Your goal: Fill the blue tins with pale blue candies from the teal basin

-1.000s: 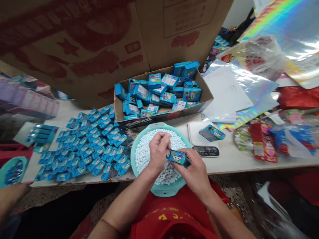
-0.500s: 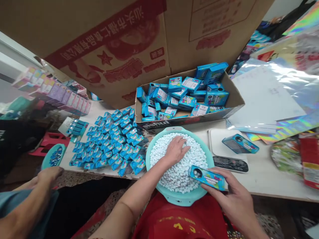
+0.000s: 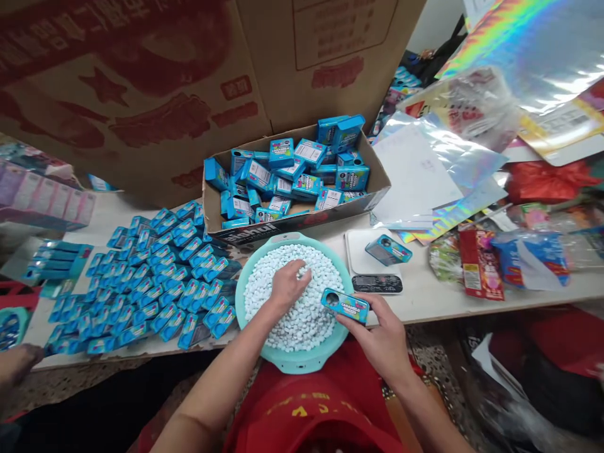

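"What is gripped?"
"A blue box (image 3: 345, 306) is held in the right hand (image 3: 383, 336), above the teal basin (image 3: 302, 364)."
"By the left hand (image 3: 287, 288)?"
"That cannot be told; its fingers are curled over white pellets (image 3: 295, 335)."

Space above the basin (image 3: 302, 365) is open from overhead between the left hand (image 3: 289, 286), down at the white pellets (image 3: 302, 333), and the right hand (image 3: 380, 333) with its blue box (image 3: 346, 308) at the right rim. Forward is blocked low by the full carton (image 3: 302, 224) right behind the basin, then by the tall cardboard box (image 3: 189, 75). Left is packed with small boxes (image 3: 155, 277); right, the scale (image 3: 353, 251) with the upright pack (image 3: 389, 250) obstructs, but bare desk (image 3: 419, 301) runs between it and the candy packets (image 3: 481, 267).
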The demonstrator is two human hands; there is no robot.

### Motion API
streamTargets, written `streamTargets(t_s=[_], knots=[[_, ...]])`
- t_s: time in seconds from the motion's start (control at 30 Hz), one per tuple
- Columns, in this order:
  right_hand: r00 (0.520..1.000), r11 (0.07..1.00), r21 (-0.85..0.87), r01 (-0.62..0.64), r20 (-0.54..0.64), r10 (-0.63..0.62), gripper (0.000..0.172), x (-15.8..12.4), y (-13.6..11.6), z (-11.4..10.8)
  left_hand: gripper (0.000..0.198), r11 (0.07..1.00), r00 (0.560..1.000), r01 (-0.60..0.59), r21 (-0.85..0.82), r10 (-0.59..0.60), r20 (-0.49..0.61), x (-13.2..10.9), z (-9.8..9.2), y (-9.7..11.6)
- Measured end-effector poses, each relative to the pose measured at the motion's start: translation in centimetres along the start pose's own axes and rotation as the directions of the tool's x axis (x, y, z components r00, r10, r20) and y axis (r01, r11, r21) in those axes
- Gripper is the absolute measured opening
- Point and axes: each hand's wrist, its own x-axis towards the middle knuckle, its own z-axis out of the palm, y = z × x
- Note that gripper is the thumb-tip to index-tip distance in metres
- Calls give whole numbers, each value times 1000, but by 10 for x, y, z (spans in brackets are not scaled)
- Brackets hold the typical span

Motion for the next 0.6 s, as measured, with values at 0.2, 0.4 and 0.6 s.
streamTargets(t_s=[0.2,0.4,0.6], knots=[[992,992,-62,108,68,-104,27,5,-16,6,30,558,918,340,-757,-373,138,-14,-29,36],[966,964,-143,224,161,-201,25,6,-39,22,22,199,949,156,-967,-301,91,-33,-44,74],[966,962,-142,232,154,-210,26,8,-50,21,18,214,938,62,-975,-347,-17,-35,-45,82]])
